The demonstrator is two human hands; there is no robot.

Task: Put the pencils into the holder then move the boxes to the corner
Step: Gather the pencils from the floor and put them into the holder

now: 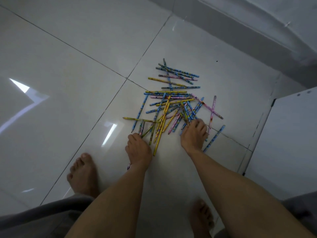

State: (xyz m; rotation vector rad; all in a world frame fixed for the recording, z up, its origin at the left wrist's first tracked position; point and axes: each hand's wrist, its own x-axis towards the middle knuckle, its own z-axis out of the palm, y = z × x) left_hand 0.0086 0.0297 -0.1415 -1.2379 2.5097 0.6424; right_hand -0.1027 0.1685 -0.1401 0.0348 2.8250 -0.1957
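Left hand [139, 148]: fingers clutching a few pencils [171, 103].
Right hand [194, 134]: fingers on pencils, grip unclear.
Tip: rake them parallel on the floor [68, 83] first.

No legible text (pencils [171, 103] too blurred)

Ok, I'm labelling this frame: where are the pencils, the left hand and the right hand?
pencils [167, 107]: head view, on a yellow pencil in mid-pile.
left hand [139, 149]: head view, back of the hand.
right hand [194, 133]: head view, back of the hand.
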